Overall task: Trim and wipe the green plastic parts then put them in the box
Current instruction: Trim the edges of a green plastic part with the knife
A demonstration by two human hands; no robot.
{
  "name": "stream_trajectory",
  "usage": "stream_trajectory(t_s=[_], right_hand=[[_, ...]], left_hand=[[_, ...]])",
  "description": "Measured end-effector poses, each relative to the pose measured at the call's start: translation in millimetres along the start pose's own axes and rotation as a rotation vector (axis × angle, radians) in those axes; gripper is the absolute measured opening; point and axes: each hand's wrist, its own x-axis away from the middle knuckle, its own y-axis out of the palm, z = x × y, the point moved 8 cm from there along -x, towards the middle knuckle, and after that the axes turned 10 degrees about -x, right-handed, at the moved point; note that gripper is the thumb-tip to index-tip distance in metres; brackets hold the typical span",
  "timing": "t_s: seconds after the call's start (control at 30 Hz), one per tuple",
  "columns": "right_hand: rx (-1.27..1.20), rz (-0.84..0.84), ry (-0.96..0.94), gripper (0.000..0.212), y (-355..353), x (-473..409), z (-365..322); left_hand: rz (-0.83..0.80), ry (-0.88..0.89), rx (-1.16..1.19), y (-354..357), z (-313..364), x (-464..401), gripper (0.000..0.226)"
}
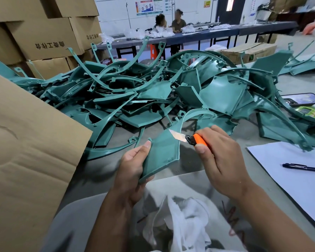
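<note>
Grey worktable [189, 161] carries a heap of green parts [153, 91]. Above its near edge, the left hand [133, 166] grips one green panel [160, 153] tilted up, presenting its top edge to the knife [187, 139] clenched in the right hand [220, 157], likely for trimming; a white cloth [185, 220] waits below.

The green plastic parts [153, 91] look smooth with a dull satin sheen, the knife [189, 139] has a bright bare-metal blade and glossy orange plastic handle, the box [25, 142] is matt, creased brown cardboard, and the rag [185, 219] is soft white cloth.
</note>
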Motion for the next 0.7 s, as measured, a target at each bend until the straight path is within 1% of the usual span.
stream_trajectory(t_s=[0.1, 0.2, 0.3, 0.4, 0.53, 0.63, 0.7], right_hand=[[0.052, 0.043, 0.047, 0.028, -5.5, 0.4, 8.0], [0.088, 0.085, 0.137, 0.032, -13.6, 1.3, 23.2], [0.111, 0.102, 0.203, 0.032, -17.8, 2.8, 32.1], [0.047, 0.101, 0.147, 0.031, -16.9, 2.1, 23.6], [-0.076, 0.024, 0.009, 0.046, -5.8, 0.5, 2.3], [-0.038, -0.023, 0.006, 0.049, 0.8, 0.3, 0.1], [-0.01, -0.017, 0.015, 0.042, -0.6, 0.2, 1.7]], left_hand=[[-0.028, -0.004, 0.007, 2.7, 1.5, 1.6, 0.036], [-0.027, -0.009, 0.001, 4.3, 3.4, 4.7, 0.046], [0.013, -0.015, -0.01, 3.1, 4.0, 5.1, 0.048], [0.084, 0.002, -0.017, -3.2, 5.2, 2.9, 0.045], [0.123, 0.017, -0.057, -8.2, 2.7, 0.3, 0.033], [0.135, 0.012, -0.058, -10.8, -0.9, -1.3, 0.033], [0.12, 0.016, -0.043, -10.3, -1.7, -1.2, 0.034]])
